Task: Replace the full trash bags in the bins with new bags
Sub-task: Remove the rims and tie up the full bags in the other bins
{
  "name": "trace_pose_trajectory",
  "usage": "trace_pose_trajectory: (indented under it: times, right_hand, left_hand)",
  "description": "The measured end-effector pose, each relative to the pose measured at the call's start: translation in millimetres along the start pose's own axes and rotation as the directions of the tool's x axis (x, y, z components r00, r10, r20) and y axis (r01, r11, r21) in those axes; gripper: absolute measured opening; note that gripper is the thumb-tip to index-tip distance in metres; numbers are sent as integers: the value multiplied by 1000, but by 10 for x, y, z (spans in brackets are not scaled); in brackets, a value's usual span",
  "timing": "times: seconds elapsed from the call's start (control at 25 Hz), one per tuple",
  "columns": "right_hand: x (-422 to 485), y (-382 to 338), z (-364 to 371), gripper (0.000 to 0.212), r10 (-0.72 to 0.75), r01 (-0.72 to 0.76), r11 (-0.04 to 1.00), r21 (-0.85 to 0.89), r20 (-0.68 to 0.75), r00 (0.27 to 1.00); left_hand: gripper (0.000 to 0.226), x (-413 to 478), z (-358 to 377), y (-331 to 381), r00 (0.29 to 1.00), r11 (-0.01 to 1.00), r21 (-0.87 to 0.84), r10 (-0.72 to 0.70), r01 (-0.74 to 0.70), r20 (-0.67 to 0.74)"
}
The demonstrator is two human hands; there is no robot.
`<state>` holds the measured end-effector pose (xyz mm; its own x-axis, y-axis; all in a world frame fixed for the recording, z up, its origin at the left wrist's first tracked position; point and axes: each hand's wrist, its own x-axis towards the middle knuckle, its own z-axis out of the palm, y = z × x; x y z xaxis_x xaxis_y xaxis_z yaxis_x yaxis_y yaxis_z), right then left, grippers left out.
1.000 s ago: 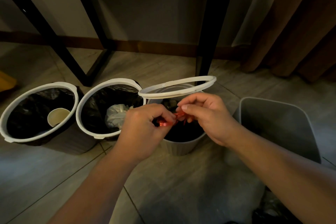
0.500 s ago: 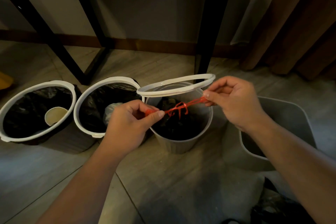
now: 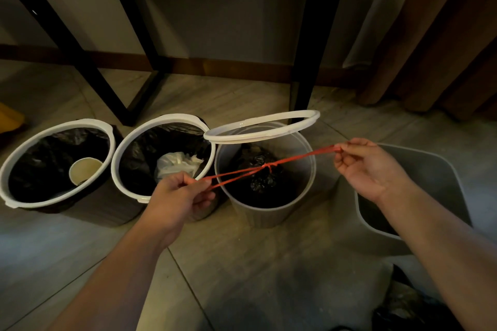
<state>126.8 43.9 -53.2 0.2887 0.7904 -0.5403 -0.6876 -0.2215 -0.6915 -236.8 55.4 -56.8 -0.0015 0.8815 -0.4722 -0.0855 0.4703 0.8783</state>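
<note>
Left hand (image 3: pixel 178 193) pinches one end of the red drawstring (image 3: pixel 236 178). Right hand (image 3: pixel 368 166) pinches the other, and the cord is taut between them, knotted over the black bag (image 3: pixel 265 183). That bag sits down inside the round bin (image 3: pixel 269 213), white ring (image 3: pixel 262 127) tilted above its mouth. Grey bin (image 3: pixel 435 177) just beyond the right wrist. Leftward, two lined bins: middle bin (image 3: pixel 161 119) with a white wad (image 3: pixel 174 164), left bin (image 3: pixel 53 126) with a cup (image 3: pixel 84 170). Table legs (image 3: pixel 309 48) behind.
</note>
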Motion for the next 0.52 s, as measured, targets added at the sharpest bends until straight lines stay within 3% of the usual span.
trace_pose_trajectory:
  times: [0.16, 0.52]
  right_hand:
    - [60, -10, -30, 25, 100, -93, 988, 122, -47, 994]
    - [192, -18, -70, 20, 156, -150, 987, 56, -133, 979]
  left_hand:
    - [36, 104, -178, -40, 997, 996, -63, -61, 59, -40]
    - [19, 410, -444, -98, 983, 962, 266, -11, 61, -183]
